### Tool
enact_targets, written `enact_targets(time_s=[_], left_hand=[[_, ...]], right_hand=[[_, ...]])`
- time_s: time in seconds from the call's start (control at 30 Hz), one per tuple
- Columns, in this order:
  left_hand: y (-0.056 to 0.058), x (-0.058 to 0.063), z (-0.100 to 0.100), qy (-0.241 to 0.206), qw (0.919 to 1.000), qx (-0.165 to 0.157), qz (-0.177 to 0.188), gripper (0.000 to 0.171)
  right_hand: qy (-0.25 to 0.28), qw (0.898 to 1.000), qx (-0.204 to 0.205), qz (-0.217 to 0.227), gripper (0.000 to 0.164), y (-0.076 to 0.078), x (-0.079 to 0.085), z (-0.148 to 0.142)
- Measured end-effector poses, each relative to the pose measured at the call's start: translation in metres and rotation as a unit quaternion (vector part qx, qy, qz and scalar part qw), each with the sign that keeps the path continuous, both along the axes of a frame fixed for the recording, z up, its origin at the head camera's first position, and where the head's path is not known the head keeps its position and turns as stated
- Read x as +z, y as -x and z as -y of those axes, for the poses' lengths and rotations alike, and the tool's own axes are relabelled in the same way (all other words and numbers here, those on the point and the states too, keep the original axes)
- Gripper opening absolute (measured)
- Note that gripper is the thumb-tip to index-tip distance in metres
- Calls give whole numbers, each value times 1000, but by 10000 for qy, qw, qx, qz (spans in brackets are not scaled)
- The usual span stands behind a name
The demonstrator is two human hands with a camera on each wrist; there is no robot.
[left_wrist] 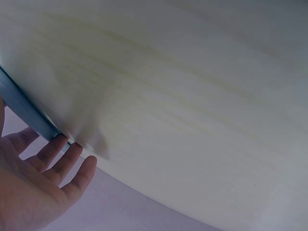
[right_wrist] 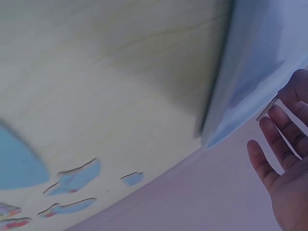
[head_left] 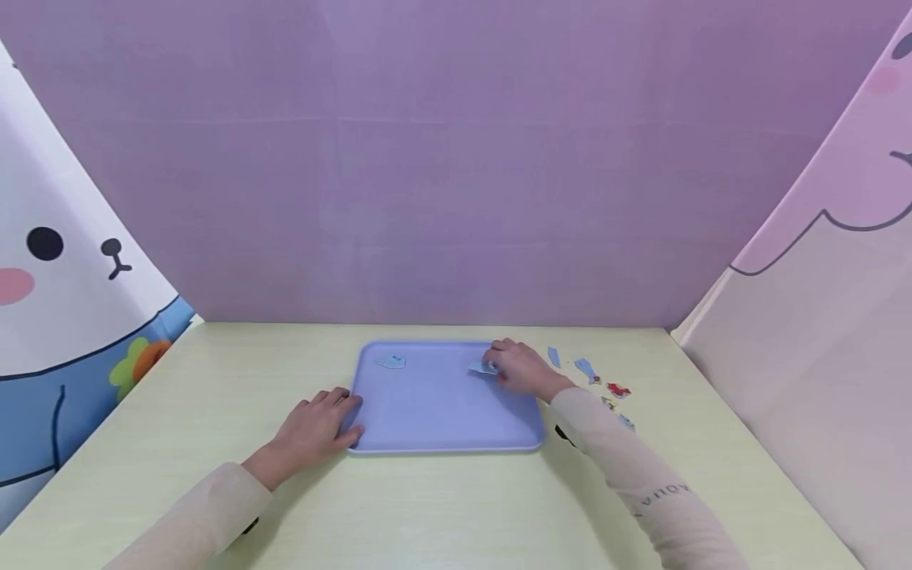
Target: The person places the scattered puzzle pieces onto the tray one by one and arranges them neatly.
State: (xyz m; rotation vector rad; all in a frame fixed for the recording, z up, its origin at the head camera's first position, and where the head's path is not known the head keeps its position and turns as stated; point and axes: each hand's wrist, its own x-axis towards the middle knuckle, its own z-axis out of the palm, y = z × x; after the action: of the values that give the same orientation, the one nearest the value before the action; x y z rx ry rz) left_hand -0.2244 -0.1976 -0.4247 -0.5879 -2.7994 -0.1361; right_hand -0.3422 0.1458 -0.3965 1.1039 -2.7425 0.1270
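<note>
A shallow lavender-blue tray (head_left: 427,412) lies on the table. My left hand (head_left: 317,427) rests at its left rim, thumb apart from the other fingers, which touch the edge in the left wrist view. Over the tray's upper right, my right hand (head_left: 518,368) pinches a thin, flat, light-blue puzzle piece (head_left: 480,368) between thumb and fingertips. The right wrist view shows the piece edge-on (right_wrist: 267,107), mostly hidden by the fingers. Another light-blue piece (head_left: 392,362) lies inside the tray at the upper left.
Right of the tray, several loose pieces lie scattered on the pale wooden table (head_left: 442,507): a small blue one (head_left: 554,357), a longer blue one (head_left: 586,369) and a red one (head_left: 618,390) among them. A purple backdrop (head_left: 442,198) rises behind, with printed cloth panels at both sides.
</note>
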Motion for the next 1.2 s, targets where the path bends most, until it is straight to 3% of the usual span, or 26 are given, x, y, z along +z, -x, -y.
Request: enact_targets(time_s=[0.23, 0.57, 0.97, 1.2], left_hand=[[1, -3, 1, 14, 10000, -1, -23, 46], [-1, 2, -1, 81, 10000, 19, 39, 45], [0, -1, 0, 65, 10000, 20, 55, 47], [1, -3, 1, 80, 10000, 19, 44, 48]], right_hand=[[-9, 9999, 162, 25, 30, 1, 2, 15], [-313, 9994, 41, 137, 29, 2, 10, 36], [-272, 9990, 291, 177, 29, 13, 9, 59], [-397, 9986, 158, 298, 30, 20, 6, 69]])
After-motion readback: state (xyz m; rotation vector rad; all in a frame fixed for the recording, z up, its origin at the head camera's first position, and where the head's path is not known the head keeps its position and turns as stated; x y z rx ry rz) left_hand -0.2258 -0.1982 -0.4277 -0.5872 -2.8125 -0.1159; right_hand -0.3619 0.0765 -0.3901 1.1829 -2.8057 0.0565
